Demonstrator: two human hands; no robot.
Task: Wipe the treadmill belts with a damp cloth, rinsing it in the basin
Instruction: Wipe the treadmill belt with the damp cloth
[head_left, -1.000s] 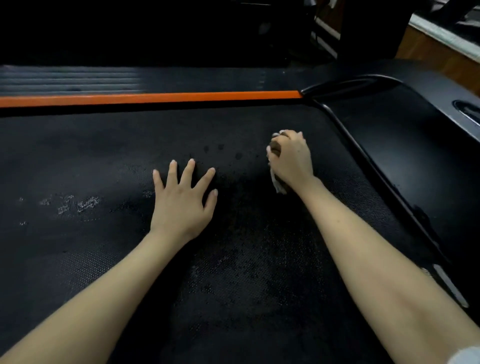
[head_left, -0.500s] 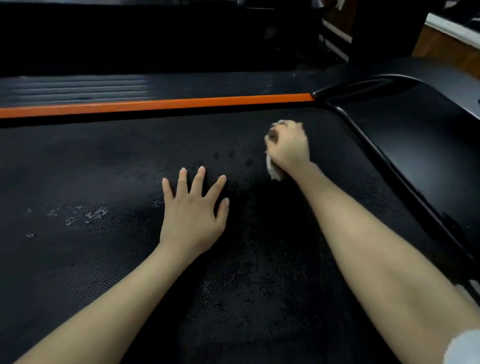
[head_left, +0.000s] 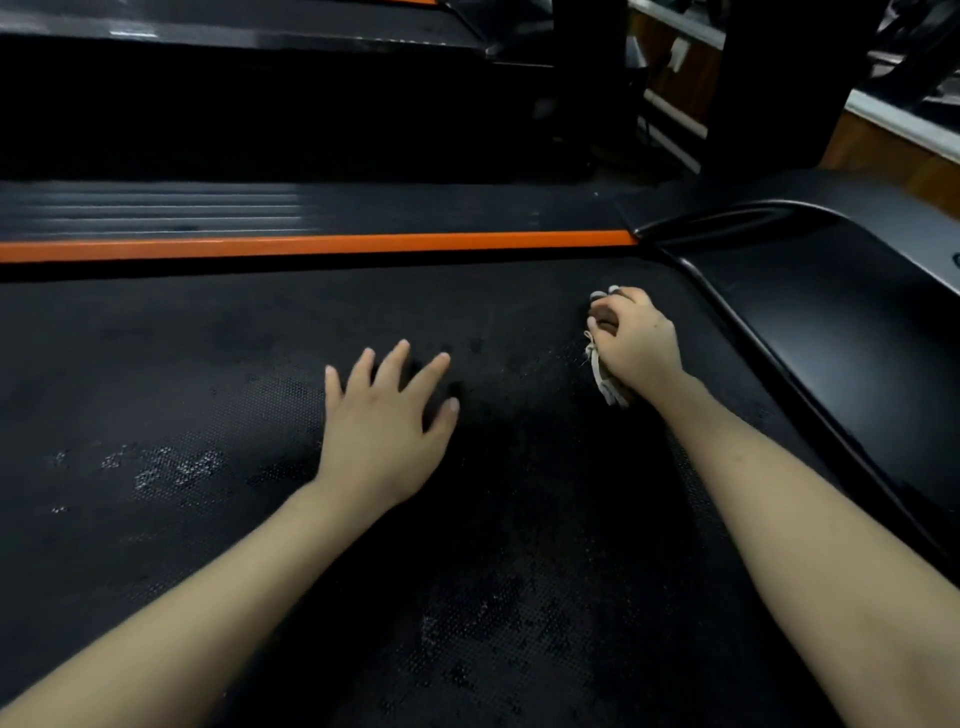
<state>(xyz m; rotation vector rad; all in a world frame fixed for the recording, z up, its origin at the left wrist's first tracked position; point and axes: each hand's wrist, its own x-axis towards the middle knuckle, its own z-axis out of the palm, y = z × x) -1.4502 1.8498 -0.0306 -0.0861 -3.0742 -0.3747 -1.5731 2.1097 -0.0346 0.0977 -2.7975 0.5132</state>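
Observation:
The black textured treadmill belt (head_left: 218, 364) fills most of the head view, with damp, shiny patches on its left and near side. My right hand (head_left: 636, 343) grips a bunched pale cloth (head_left: 602, 379) and presses it on the belt near the right end, close to the curved black cover. Only a frayed edge of the cloth shows below the fist. My left hand (head_left: 384, 421) lies flat on the belt with fingers spread, to the left of the cloth. No basin is in view.
An orange strip (head_left: 311, 244) and a ribbed black side rail (head_left: 156, 213) run along the belt's far edge. A glossy black motor cover (head_left: 841, 332) rises on the right. Beyond stand a second dark treadmill (head_left: 260, 78), a black upright (head_left: 769, 78) and a wooden floor.
The right hand with the cloth has slid a short way toward the far right of the belt. The left hand has stayed flat where it was. The view has tilted up.

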